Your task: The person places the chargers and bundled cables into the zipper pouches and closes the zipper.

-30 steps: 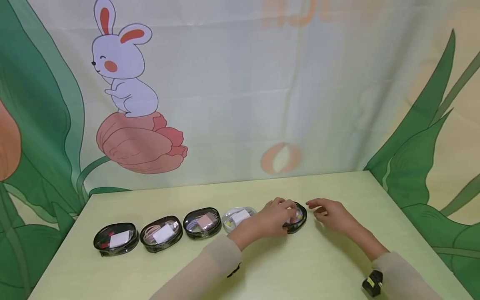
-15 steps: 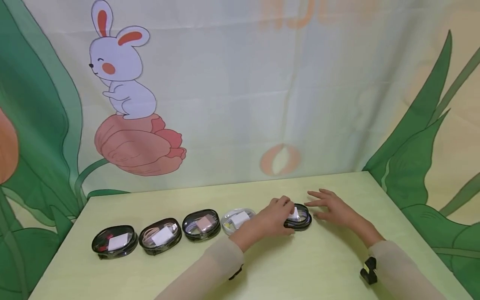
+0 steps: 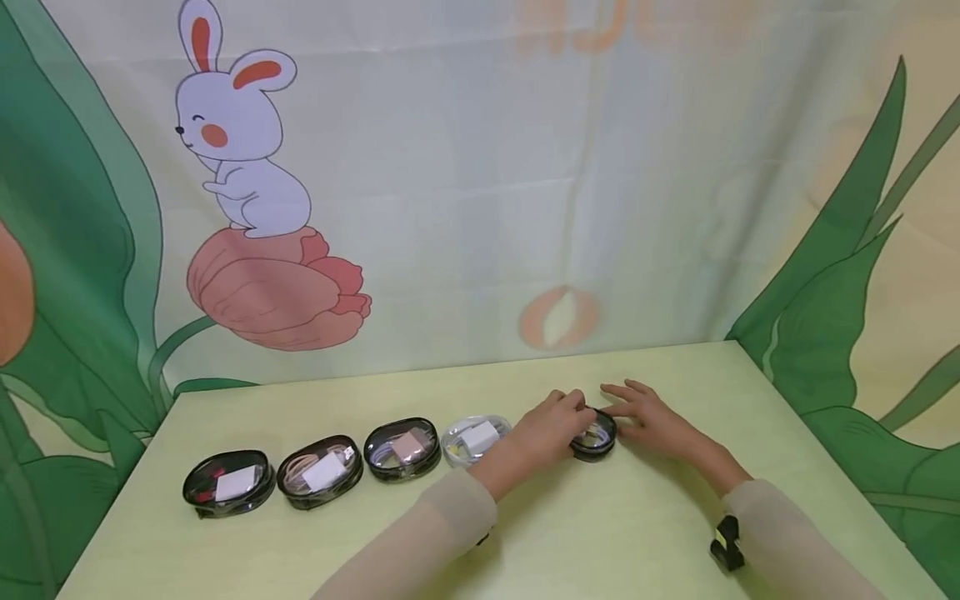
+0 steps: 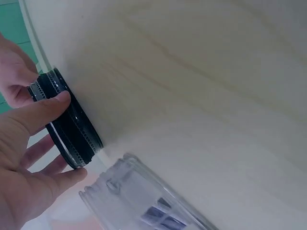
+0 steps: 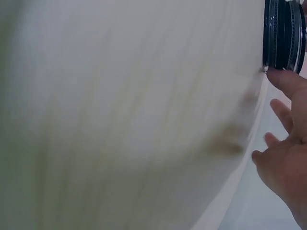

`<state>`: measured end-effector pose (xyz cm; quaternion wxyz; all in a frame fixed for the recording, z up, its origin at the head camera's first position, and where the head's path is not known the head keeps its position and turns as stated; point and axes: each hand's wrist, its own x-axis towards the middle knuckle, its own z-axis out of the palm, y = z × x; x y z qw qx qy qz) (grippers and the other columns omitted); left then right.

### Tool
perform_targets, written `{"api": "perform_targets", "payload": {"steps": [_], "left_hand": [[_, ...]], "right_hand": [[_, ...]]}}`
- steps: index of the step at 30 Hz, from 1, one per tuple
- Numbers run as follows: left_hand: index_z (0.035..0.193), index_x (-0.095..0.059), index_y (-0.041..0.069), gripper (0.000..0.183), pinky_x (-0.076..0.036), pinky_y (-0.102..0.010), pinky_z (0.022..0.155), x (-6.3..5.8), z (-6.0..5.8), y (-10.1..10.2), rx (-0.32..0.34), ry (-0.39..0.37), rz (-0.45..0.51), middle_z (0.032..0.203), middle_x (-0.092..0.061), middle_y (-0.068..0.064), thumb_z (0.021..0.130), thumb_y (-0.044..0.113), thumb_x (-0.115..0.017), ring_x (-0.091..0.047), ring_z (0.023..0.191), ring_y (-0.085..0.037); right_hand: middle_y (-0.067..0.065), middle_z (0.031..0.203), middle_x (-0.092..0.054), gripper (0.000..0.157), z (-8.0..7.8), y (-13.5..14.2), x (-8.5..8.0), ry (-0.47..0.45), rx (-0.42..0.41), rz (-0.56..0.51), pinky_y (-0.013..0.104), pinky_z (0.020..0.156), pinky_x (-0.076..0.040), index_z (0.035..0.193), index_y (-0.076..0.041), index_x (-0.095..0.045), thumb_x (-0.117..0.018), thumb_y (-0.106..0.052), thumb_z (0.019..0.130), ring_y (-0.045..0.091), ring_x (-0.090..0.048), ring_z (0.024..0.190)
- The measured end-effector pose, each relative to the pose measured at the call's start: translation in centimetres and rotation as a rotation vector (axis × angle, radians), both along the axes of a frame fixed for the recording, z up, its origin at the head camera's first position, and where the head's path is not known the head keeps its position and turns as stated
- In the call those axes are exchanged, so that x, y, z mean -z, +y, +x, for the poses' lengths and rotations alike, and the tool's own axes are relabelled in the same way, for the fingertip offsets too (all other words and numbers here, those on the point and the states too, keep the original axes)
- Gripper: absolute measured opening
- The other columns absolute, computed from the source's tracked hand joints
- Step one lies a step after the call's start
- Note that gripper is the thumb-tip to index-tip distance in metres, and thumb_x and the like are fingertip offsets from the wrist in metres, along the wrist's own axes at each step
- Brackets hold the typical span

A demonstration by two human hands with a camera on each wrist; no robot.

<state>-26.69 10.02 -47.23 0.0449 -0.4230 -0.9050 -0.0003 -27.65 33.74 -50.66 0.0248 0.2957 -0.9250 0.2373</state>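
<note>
A small oval pouch with a black rim and clear top is at the right end of a row on the table. My left hand grips it from the left, partly covering it in the head view. In the left wrist view, the thumb lies on the pouch's black zipped side, with fingers on the far side. My right hand is at the pouch's right, fingers spread and fairly straight. In the right wrist view, one fingertip touches the pouch's end.
Left of my left hand stands a clear white-rimmed pouch holding a white block. Further left are three black-rimmed pouches with cables and chargers. A printed curtain hangs behind the table.
The pouch in my left hand has shifted, first a little right, then slightly back left. My right hand's fingers have spread, and the hand has moved left against the pouch.
</note>
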Motion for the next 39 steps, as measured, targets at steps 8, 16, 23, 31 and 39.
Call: {"api": "perform_targets", "payload": {"steps": [8,16,23,31,39], "left_hand": [[0.128,-0.062,0.017,0.055,-0.053,-0.03,0.09,-0.3,0.1,-0.4,0.01,-0.087,0.073,0.119,-0.055,-0.002,0.08,0.018,-0.089,-0.063,0.104,-0.02],[0.122,-0.067,0.016,0.045,-0.055,-0.026,0.082,-0.4,-0.1,-0.4,0.007,-0.103,0.065,0.12,-0.056,-0.002,0.082,0.017,-0.087,-0.066,0.099,-0.018],[0.121,-0.07,0.019,0.043,-0.056,-0.025,0.078,0.1,-0.1,-0.2,0.005,-0.089,0.022,0.121,-0.056,-0.001,0.082,0.02,-0.087,-0.068,0.096,-0.019],[0.125,-0.07,0.024,0.045,-0.057,-0.027,0.071,-0.1,0.2,-0.4,-0.041,-0.07,-0.015,0.119,-0.056,-0.001,0.083,0.025,-0.086,-0.068,0.09,-0.02],[0.131,-0.067,0.027,0.05,-0.056,-0.032,0.079,-0.2,0.7,-0.3,-0.049,0.081,-0.11,0.119,-0.057,-0.003,0.085,0.042,-0.082,-0.066,0.096,-0.017]], "right_hand": [[0.024,0.133,-0.061,0.01,-0.4,-0.6,-0.1,0.03,0.07,-0.016,0.072,0.106,-0.029,0.085,-0.015,-0.073,-0.077,-0.006,0.089,0.056,-0.04,0.131],[0.022,0.143,-0.052,0.01,0.4,-0.4,-0.3,0.163,0.119,0.16,0.078,0.095,-0.036,0.087,-0.019,-0.07,-0.075,-0.012,0.091,0.055,-0.036,0.135],[0.02,0.154,-0.039,0.018,1.4,-0.1,-1.1,0.257,0.081,0.191,0.081,0.096,-0.031,0.081,-0.024,-0.071,-0.084,-0.012,0.082,0.057,-0.028,0.139],[0.023,0.152,-0.04,0.019,3.2,-0.1,-1.8,0.149,-0.02,0.177,0.083,0.087,-0.036,0.079,-0.027,-0.071,-0.083,-0.013,0.083,0.06,-0.03,0.136],[0.023,0.155,-0.04,0.018,3.6,-1.0,-2.5,0.092,0.064,0.241,0.081,0.096,-0.031,0.077,-0.026,-0.07,-0.076,-0.017,0.091,0.056,-0.026,0.14]]}}
